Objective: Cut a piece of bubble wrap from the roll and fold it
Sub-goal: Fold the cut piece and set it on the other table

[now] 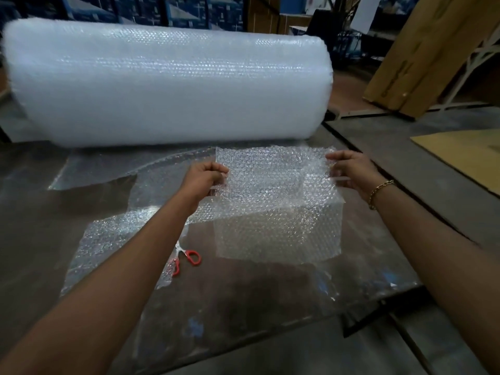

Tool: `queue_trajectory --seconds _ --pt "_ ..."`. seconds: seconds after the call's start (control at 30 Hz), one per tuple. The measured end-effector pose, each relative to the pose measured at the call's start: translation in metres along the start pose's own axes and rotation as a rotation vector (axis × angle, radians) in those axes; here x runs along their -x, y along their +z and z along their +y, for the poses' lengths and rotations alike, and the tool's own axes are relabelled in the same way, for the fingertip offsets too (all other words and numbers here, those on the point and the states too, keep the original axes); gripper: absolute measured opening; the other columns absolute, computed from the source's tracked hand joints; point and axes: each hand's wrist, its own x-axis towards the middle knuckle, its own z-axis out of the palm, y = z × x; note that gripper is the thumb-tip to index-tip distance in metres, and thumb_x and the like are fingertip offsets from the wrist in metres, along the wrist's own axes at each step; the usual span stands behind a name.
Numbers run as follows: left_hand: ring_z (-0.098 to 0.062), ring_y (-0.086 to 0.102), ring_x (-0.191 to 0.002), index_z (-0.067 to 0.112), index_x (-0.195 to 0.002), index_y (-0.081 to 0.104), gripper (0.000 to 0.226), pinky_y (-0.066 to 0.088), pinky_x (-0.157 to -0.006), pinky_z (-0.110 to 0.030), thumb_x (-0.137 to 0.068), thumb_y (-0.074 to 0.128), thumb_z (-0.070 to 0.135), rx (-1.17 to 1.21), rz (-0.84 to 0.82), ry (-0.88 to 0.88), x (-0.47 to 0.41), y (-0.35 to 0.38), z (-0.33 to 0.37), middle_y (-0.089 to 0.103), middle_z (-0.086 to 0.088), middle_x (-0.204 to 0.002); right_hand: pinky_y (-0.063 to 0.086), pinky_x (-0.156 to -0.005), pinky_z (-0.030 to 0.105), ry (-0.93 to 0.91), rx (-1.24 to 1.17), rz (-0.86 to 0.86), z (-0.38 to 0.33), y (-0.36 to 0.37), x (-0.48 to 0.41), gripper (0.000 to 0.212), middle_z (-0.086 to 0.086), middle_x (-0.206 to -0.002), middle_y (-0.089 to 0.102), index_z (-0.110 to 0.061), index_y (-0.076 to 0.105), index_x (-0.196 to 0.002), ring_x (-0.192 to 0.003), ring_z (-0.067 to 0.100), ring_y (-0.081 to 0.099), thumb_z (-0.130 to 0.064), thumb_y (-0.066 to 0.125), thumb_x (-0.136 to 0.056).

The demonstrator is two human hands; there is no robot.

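A big white bubble wrap roll [167, 85] lies across the far side of the dark table [35, 217]. In front of it I hold up a cut piece of bubble wrap [276, 201], its lower half hanging down and folded over. My left hand [203, 180] pinches the piece's upper left edge. My right hand [351, 169] pinches the upper right edge. Red-handled scissors [186, 259] lie on the table under my left forearm, partly hidden by it. More unrolled wrap [108, 239] lies flat on the table to the left.
A clear plastic sheet [243, 307] covers the near part of the table. Brown cardboard panels [422, 55] lean at the back right, and a flat cardboard sheet [460, 155] lies on the right. Blue boxes [178, 12] stack behind the roll.
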Motion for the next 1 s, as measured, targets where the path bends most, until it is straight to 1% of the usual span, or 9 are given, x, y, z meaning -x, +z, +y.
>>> queue_trajectory --seconds 0.13,0.27,0.47,0.6,0.7,0.8,0.87,0.93,1.0 --pt "-0.011 0.062 -0.078 0.014 -0.088 0.071 0.021 0.046 -0.065 -0.023 -0.089 0.062 -0.005 -0.083 0.014 0.017 -0.028 0.0 -0.008 0.072 0.001 -0.09 0.052 -0.065 0.025 0.016 0.002 0.009 0.01 0.014 -0.027 0.029 0.002 -0.103 0.071 -0.019 0.072 -0.098 -0.08 0.013 0.065 0.002 0.051 -0.098" --pt "-0.008 0.059 -0.075 0.008 -0.104 0.068 0.032 0.047 -0.06 -0.019 -0.085 0.058 -0.015 -0.128 0.041 0.051 -0.046 0.001 -0.011 0.067 0.001 -0.093 0.05 -0.073 0.027 -0.017 -0.003 0.047 0.017 0.021 -0.046 0.028 -0.001 -0.101 0.072 -0.019 0.07 -0.1 -0.081 0.01 0.067 0.004 0.055 -0.096" --pt "-0.001 0.066 -0.085 0.017 -0.089 0.066 0.04 0.053 -0.076 -0.024 -0.082 0.055 -0.021 -0.109 0.072 0.142 -0.062 -0.001 -0.015 0.07 0.002 -0.093 0.052 -0.073 0.03 -0.102 -0.123 0.127 0.023 0.019 -0.052 0.041 -0.003 -0.084 0.07 -0.023 0.055 -0.105 -0.082 0.012 0.071 0.013 0.061 -0.087" --pt "-0.014 0.07 -0.088 0.014 -0.115 0.051 0.05 0.056 -0.08 -0.029 -0.082 0.058 -0.023 -0.026 0.096 0.154 -0.045 0.002 -0.023 0.064 -0.007 -0.089 0.05 -0.07 0.026 -0.092 -0.145 0.073 0.041 0.01 -0.042 0.046 -0.003 -0.084 0.073 -0.027 0.055 -0.108 -0.087 0.015 0.073 0.012 0.063 -0.086" --pt "-0.01 0.068 -0.082 0.02 -0.134 0.045 0.07 0.058 -0.082 -0.025 -0.081 0.059 -0.024 -0.032 0.055 0.148 -0.024 0.006 -0.039 0.061 -0.004 -0.081 0.049 -0.07 0.029 -0.076 -0.159 0.036 0.06 0.006 -0.031 0.039 -0.001 -0.087 0.075 -0.025 0.06 -0.105 -0.08 0.014 0.073 0.007 0.064 -0.084" --pt "-0.006 0.064 -0.075 0.011 -0.132 0.055 0.058 0.056 -0.084 -0.028 -0.083 0.066 -0.016 -0.099 0.031 0.097 0.003 0.007 -0.061 0.06 -0.002 -0.075 0.047 -0.076 0.031 -0.046 -0.149 -0.034 0.081 0.005 -0.012 0.031 -0.005 -0.082 0.074 -0.026 0.063 -0.097 -0.077 0.012 0.071 0.003 0.063 -0.085" --pt "-0.011 0.063 -0.076 0.007 -0.118 0.065 0.041 0.052 -0.081 -0.028 -0.082 0.068 -0.011 -0.129 0.019 0.072 0.026 0.013 -0.073 0.062 -0.011 -0.082 0.045 -0.076 0.031 -0.019 -0.138 -0.068 0.095 0.003 0.001 0.03 -0.009 -0.075 0.073 -0.024 0.062 -0.089 -0.074 0.009 0.068 0.006 0.061 -0.087" --pt "-0.005 0.06 -0.068 0.004 -0.102 0.068 0.027 0.049 -0.07 -0.018 -0.083 0.063 -0.014 -0.162 0.013 0.012 0.05 0.02 -0.083 0.06 -0.011 -0.08 0.044 -0.076 0.03 0.004 -0.125 -0.117 0.109 -0.001 0.013 0.029 -0.011 -0.07 0.072 -0.022 0.06 -0.084 -0.07 0.004 0.068 0.006 0.059 -0.089" --pt "-0.005 0.057 -0.063 -0.006 -0.091 0.067 0.01 0.046 -0.063 -0.02 -0.081 0.069 -0.002 -0.219 -0.001 -0.031 0.072 0.026 -0.095 0.059 -0.018 -0.076 0.044 -0.077 0.029 0.01 -0.099 -0.174 0.125 -0.006 0.027 0.025 -0.01 -0.069 0.072 -0.019 0.061 -0.084 -0.07 0.002 0.068 0.005 0.058 -0.091"
